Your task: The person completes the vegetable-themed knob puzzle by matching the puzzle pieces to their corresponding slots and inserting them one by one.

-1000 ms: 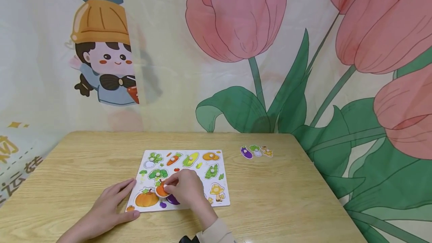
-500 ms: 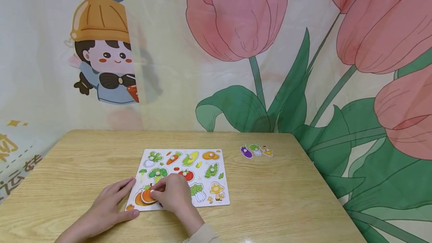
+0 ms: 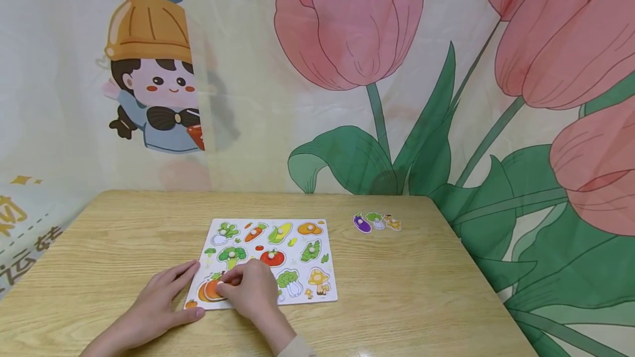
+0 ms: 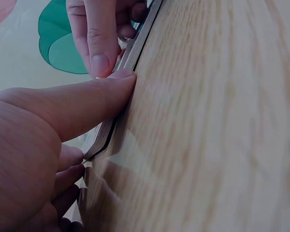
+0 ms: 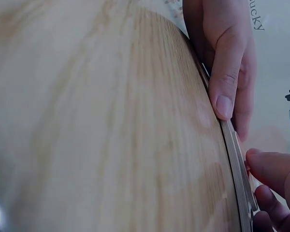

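Fingers of the right hand point(image 3: 253, 291) pinch a pumpkin piece point(image 3: 212, 289) — partly hidden — while the flat left hand point(image 3: 154, 304) steadies the puzzle board point(image 3: 317, 299) at its edge.

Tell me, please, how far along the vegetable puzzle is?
Most pieces sit in the board: carrot, corn, broccoli, tomato, mushroom and others. In hand: the right hand pinches the pumpkin piece over the board's near left corner, not clearly seated, while the left hand steadies the board's edge. Left: three loose pieces on the table, an eggplant among them.
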{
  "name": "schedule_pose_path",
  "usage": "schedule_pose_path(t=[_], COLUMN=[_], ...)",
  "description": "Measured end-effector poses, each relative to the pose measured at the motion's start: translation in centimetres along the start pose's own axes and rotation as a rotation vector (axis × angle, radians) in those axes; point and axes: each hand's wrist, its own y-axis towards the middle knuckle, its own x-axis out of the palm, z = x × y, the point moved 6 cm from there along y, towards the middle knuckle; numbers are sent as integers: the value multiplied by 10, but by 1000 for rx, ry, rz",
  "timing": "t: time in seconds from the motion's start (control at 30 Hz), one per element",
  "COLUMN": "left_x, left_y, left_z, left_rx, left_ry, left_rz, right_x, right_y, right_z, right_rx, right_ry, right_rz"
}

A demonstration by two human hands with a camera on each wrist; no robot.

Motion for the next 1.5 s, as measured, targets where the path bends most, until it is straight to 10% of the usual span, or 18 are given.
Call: schedule_pose_path(t=[1.5], left_x=[2], left_y=[0], left_z=[-6], left_rx=[-4], left_ry=[-14], left_rz=[-6], right_x=[12], right_y=[-7], right_z=[-5], right_rx=[3], right_ry=[-106], right_rz=[65])
